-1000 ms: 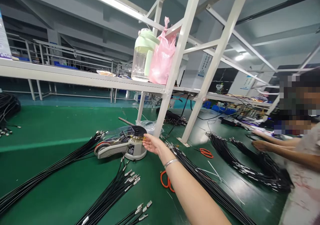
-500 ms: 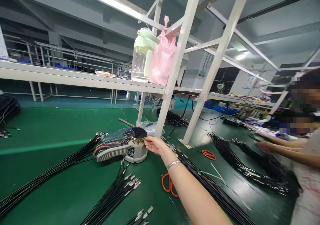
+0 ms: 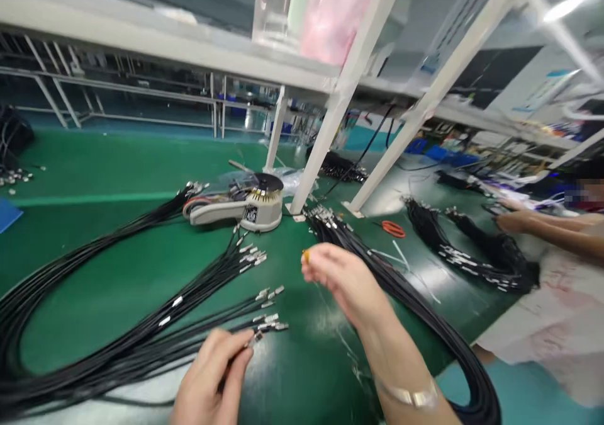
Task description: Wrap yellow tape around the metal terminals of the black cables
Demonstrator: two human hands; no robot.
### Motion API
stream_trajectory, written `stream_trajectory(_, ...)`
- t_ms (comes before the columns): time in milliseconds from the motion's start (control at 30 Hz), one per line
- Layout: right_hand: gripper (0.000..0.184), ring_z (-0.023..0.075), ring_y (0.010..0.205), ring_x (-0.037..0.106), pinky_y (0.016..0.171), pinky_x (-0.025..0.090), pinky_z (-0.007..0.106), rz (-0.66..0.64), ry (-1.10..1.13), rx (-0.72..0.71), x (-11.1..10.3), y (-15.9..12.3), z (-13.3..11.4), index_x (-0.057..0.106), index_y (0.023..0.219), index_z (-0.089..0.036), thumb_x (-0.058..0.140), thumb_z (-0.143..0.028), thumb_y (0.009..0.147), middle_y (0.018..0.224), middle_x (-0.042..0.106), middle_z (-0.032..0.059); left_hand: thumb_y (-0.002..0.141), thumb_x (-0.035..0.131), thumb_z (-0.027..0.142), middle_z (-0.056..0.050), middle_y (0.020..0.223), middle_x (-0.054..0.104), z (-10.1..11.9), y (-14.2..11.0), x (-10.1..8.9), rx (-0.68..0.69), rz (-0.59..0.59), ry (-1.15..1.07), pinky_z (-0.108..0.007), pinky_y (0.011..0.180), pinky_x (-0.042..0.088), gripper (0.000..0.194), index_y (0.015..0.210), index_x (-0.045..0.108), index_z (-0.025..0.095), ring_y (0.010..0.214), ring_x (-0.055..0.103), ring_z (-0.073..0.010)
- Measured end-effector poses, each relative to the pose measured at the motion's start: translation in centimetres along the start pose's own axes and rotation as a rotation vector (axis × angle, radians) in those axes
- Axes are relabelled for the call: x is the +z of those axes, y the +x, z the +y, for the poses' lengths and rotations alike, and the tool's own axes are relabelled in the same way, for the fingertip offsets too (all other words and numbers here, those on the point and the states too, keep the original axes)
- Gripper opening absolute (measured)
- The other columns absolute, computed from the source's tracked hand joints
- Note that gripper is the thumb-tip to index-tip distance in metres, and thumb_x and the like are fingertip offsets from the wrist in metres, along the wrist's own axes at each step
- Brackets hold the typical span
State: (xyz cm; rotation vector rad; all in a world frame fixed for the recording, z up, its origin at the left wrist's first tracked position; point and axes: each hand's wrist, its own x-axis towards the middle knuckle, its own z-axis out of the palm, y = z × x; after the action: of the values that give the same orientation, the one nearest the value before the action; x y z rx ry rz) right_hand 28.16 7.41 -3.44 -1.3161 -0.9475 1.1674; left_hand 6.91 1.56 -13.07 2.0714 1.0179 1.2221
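A small amber piece (image 3: 306, 256), pinched in the fingertips of the right hand (image 3: 352, 280), sits in front of the grey machine (image 3: 264, 214) and to its right — apart from the metal-tipped cable end (image 3: 257, 336) that the left hand (image 3: 212, 374) seems to pinch, farther in front. The step in hand looks like holding both ready; the next move probably calls for a steady cable end and a light grip — black cables (image 3: 207, 279) lie in front of the machine too

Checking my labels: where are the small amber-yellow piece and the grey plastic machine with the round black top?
Amber-yellow piece (image 3: 306, 255), head view: its exposed part.
Grey plastic machine (image 3: 266, 213), head view: its base.
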Motion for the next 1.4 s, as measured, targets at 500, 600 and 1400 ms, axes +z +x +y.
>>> stream_trajectory(500, 0.018, 0.0169, 0.069, 0.064, 0.066, 0.052, 0.026, -0.035, 0.017, 0.067, 5.2, -10.1, 5.5, 0.066, 0.066, -0.015, 0.07, -0.031, 0.07, 0.079, 0.071, 0.0067, 0.085, 0.052, 0.006, 0.002, 0.076, 0.061, 2.5, 0.4, -0.7, 0.068, 0.143, 0.078, -0.018, 0.064, 0.048, 0.016, 0.091, 0.055, 0.02, 0.069, 0.059, -0.0089)
stream_trajectory(600, 0.018, 0.0162, 0.067, 0.063, 0.065, 0.051, 0.026, -0.018, 0.005, 0.088, 5.3, -10.2, 5.4, 0.066, 0.066, -0.014, 0.071, -0.031, 0.069, 0.073, 0.07, 0.0051, 0.084, 0.051, 0.003, 0.001, 0.075, 0.06, 2.5, 0.3, -0.9, 0.121, 0.145, 0.084, -0.018, 0.063, 0.047, 0.018, 0.09, 0.054, 0.019, 0.068, 0.058, -0.0089)
stream_trajectory(1400, 0.016, 0.0177, 0.067, 0.064, 0.068, 0.053, 0.028, -0.006, 0.042, 0.037, 6.0, -10.2, 4.8, 0.067, 0.064, -0.017, 0.071, -0.032, 0.07, 0.071, 0.07, 0.0039, 0.081, 0.048, -0.005, -0.002, 0.08, 0.06, 2.8, 0.6, -1.4, 0.229, 0.149, 0.087, -0.02, 0.066, 0.05, 0.031, 0.1, 0.058, 0.018, 0.072, 0.057, -0.0108)
